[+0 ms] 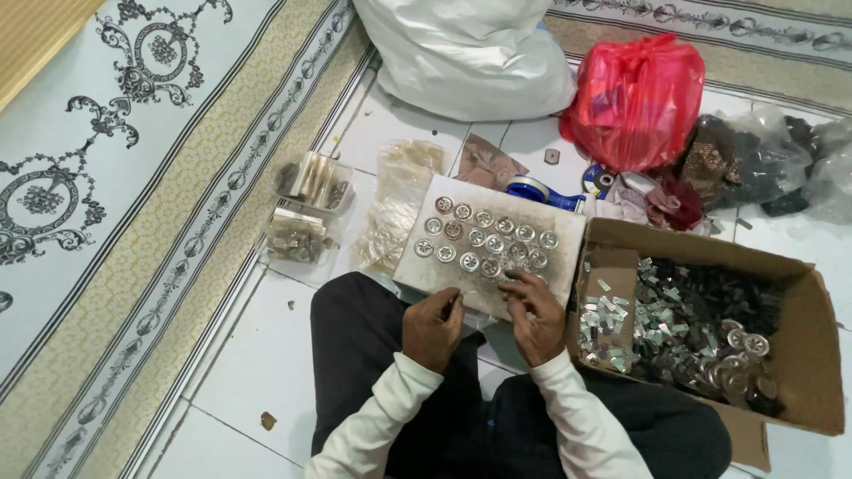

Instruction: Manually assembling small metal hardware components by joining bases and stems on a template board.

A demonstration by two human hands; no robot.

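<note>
Head view: I see my left hand [432, 326] pinched shut on a small piece too tiny to identify, at the near edge of the white board [568, 248] lined with round silver discs [484, 217]. My right hand [535, 318] curls beside it, fingertips on the board. To the right sits a brown cardboard box [803, 355] of metal bits; behind, a red plastic bag [635, 98] and a white sack [470, 53].

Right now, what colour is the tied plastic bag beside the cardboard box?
Red, seen clearly in the head view: the tied plastic bag.

Red plastic bag [635, 99], white sack [466, 53], patterned carpet [115, 177]
</note>
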